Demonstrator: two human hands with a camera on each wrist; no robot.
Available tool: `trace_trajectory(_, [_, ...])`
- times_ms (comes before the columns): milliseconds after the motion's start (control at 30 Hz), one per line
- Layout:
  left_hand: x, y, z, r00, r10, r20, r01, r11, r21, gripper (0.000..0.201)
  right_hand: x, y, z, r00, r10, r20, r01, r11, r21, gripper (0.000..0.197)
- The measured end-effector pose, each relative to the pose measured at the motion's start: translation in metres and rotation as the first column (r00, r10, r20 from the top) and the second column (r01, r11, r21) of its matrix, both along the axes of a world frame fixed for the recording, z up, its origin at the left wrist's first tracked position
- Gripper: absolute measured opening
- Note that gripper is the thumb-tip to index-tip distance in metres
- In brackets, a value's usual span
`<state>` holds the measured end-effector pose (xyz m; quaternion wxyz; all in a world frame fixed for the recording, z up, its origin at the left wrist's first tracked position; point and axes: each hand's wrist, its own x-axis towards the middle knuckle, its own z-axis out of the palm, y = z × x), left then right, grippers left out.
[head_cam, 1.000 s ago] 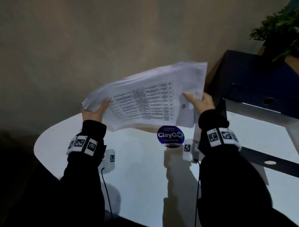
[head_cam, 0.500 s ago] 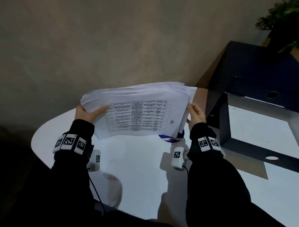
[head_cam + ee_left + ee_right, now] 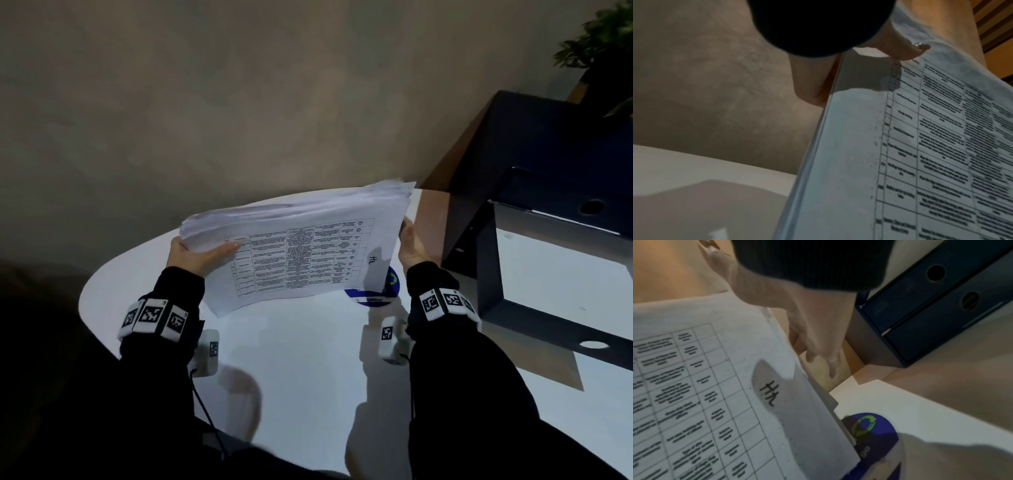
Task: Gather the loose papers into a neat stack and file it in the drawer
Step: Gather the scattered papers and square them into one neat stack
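A thick stack of white papers [image 3: 301,253] with a printed table on its front sheet stands tilted over the white table [image 3: 308,377], its lower edge close to the tabletop. My left hand [image 3: 202,255] holds the stack's left edge, thumb [image 3: 906,48] on the front sheet and fingers behind. My right hand [image 3: 412,246] holds the right edge, its fingers [image 3: 818,353] curled beside the papers [image 3: 705,386]. To the right, the dark blue drawer [image 3: 548,329] stands pulled out with a pale inside.
The dark blue cabinet [image 3: 548,147] rises at the right, with a second drawer front [image 3: 920,288] above the pulled-out one. A round blue sticker [image 3: 387,291] lies on the table under the stack's right corner. A plant [image 3: 603,44] stands behind the cabinet. The table's curved edge runs at the left.
The papers, held higher and fanned a second ago, have come down toward the table and their edges now sit closer together. Both hands came down with them.
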<state>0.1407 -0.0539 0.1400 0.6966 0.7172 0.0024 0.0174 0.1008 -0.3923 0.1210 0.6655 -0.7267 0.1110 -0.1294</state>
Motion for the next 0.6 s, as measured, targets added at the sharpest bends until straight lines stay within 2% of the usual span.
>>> trace_trajectory(100, [0.001, 0.002, -0.005, 0.999, 0.026, -0.030, -0.025, 1.000, 0.006, 0.050, 0.009, 0.002, -0.001, 1.000, 0.008, 0.001, -0.008, 1.000, -0.009, 0.136])
trace_trajectory(167, [0.001, 0.004, -0.008, 0.997, 0.051, -0.060, -0.052, 0.999, -0.013, 0.067, 0.013, 0.004, 0.002, 0.998, 0.057, 0.037, -0.057, 0.998, -0.002, 0.133])
trace_trajectory(267, [-0.001, 0.008, -0.009, 0.998, 0.050, -0.049, -0.050, 0.999, -0.007, 0.070, 0.014, 0.015, 0.010, 0.997, 0.026, 0.073, -0.029, 0.999, 0.038, 0.143])
trace_trajectory(300, [-0.004, 0.008, -0.008, 0.996, 0.068, -0.062, -0.069, 0.998, -0.009, 0.077, 0.015, 0.018, 0.014, 0.998, 0.023, 0.051, -0.024, 1.000, 0.019, 0.145])
trace_trajectory(333, [-0.006, 0.007, -0.006, 0.994, 0.084, -0.070, -0.085, 0.996, -0.024, 0.084, 0.017, 0.019, 0.015, 0.999, 0.038, -0.009, -0.039, 0.999, -0.038, 0.137])
trace_trajectory(367, [-0.005, 0.006, -0.006, 0.991, 0.114, -0.073, -0.117, 0.993, -0.032, 0.083, 0.018, 0.023, 0.018, 0.996, 0.063, -0.060, -0.068, 0.995, -0.074, 0.114])
trace_trajectory(433, [-0.007, -0.003, -0.003, 0.979, 0.192, -0.063, -0.195, 0.979, -0.055, 0.071, 0.024, 0.025, 0.014, 0.998, -0.001, -0.063, -0.006, 0.995, -0.100, 0.061])
trace_trajectory(467, [-0.006, -0.007, -0.001, 0.967, 0.245, -0.075, -0.251, 0.964, -0.086, 0.068, 0.026, 0.026, 0.012, 0.998, -0.050, -0.029, 0.047, 0.993, -0.111, 0.050])
trace_trajectory(533, [-0.003, -0.019, 0.007, 0.954, 0.296, -0.053, -0.301, 0.938, -0.173, 0.065, 0.025, 0.030, 0.018, 0.988, -0.150, 0.038, 0.153, 0.981, -0.116, 0.048])
trace_trajectory(600, [-0.001, -0.031, 0.017, 0.960, 0.281, -0.010, -0.278, 0.943, -0.181, 0.070, 0.026, 0.031, 0.025, 0.968, -0.223, 0.112, 0.235, 0.965, -0.112, 0.047])
